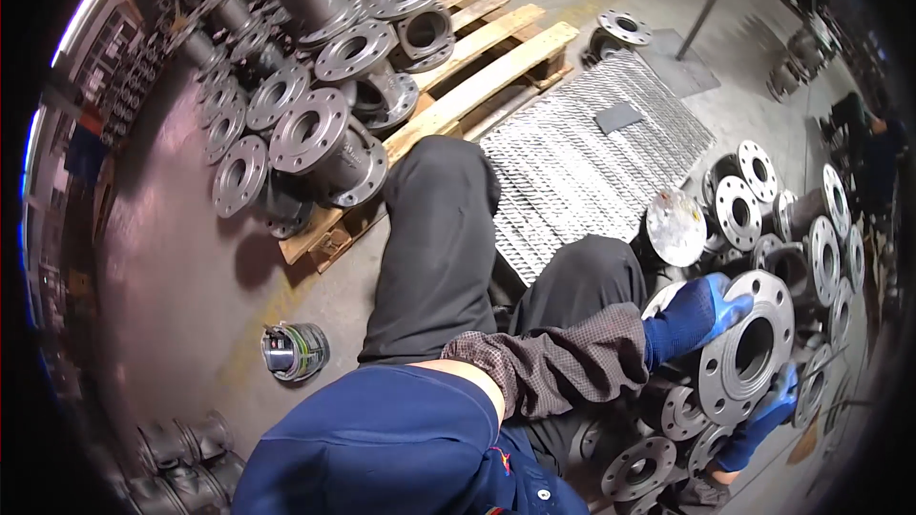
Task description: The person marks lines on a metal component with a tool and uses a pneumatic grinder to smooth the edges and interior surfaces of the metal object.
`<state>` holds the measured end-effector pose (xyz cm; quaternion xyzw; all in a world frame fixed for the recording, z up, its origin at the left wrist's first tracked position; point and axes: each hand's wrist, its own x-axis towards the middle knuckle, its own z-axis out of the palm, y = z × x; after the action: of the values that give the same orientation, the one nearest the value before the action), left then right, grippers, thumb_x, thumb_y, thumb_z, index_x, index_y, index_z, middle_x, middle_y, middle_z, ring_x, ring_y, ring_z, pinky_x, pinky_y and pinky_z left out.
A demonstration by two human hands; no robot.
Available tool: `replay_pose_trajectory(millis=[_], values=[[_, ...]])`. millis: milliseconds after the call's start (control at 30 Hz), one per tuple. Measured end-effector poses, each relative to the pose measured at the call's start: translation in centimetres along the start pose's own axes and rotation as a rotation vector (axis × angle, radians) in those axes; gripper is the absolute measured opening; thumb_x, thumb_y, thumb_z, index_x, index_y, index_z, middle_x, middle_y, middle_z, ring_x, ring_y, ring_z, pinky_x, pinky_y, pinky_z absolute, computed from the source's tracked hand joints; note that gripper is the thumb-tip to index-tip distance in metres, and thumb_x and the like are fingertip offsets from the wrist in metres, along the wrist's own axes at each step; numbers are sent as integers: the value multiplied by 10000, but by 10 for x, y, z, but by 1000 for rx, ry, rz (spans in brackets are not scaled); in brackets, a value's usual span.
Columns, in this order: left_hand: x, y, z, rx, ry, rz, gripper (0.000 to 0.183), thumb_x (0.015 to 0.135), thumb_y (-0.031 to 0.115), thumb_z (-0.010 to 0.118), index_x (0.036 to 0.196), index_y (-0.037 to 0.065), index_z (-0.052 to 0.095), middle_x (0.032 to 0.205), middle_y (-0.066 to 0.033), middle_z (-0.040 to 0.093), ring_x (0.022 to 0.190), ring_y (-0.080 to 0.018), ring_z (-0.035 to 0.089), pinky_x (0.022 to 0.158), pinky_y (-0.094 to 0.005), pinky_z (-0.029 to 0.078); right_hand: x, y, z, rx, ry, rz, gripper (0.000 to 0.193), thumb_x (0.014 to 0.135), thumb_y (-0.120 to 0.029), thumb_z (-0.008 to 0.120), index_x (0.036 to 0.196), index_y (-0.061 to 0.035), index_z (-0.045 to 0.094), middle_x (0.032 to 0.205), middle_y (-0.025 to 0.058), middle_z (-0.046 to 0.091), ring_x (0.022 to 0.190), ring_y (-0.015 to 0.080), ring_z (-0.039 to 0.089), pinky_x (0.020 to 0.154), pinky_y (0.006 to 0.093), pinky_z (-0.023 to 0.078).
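Fittings (336, 154) on pallet (485, 86), grating (572, 176) centre, flange (722, 364) right

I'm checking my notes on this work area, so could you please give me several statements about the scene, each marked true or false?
1. The blue-gloved left hand and right hand both touch the round grey metal flange. True.
2. The flange has no hole at its centre. False: it has a large central opening, with smaller holes around it.
3. Flanged grey metal fittings stand on the pale wooden pallet. True.
4. The small dark flat piece lies on the pallet. False: it lies on the silvery textured platform.
5. The round, green-banded item is on the grey floor. True.
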<state>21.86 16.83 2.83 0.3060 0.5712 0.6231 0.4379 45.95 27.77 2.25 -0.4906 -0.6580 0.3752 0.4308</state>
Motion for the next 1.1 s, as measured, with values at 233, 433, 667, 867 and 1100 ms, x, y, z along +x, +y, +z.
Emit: replay_pose_trajectory(millis=[233,433,667,867,1100], values=[[37,25,-105,-478,138,210,390,902,314,602,1039,-48,554,845,-78,610,730,-105,582,673,-252,500,84,-105,133,29,-224,-380,327,924,-142,502,1165,61,590,1067,131,650,934,186,623,829,295,491],[45,15,-179,-347,684,371,336,894,288,628,988,-34,604,751,-17,605,623,-88,506,568,-255,439,128,-106,274,-123,-386,-575,343,949,-296,561,999,34,638,783,16,618,729,70,536,656,220,444],[63,-16,-225,-112,980,-31,510,933,451,488,914,-41,620,703,-154,626,670,-273,602,649,-367,471,127,-21,388,-95,-581,-421,274,952,-198,515,886,51,608,710,-3,584,660,94,458,614,293,401],[49,-49,-241,-148,908,39,522,939,477,479,937,-19,641,783,-163,657,710,-255,609,680,-370,469,95,-23,394,-433,-533,-639,318,939,-297,467,932,-7,596,738,207,591,623,282,554,609,377,440],[22,-42,-237,-309,333,-84,564,901,504,536,934,-59,569,768,-132,614,508,-198,586,437,-309,459,96,20,307,-251,-662,-519,238,921,-152,512,1060,0,631,880,178,669,769,266,649,684,345,493]])
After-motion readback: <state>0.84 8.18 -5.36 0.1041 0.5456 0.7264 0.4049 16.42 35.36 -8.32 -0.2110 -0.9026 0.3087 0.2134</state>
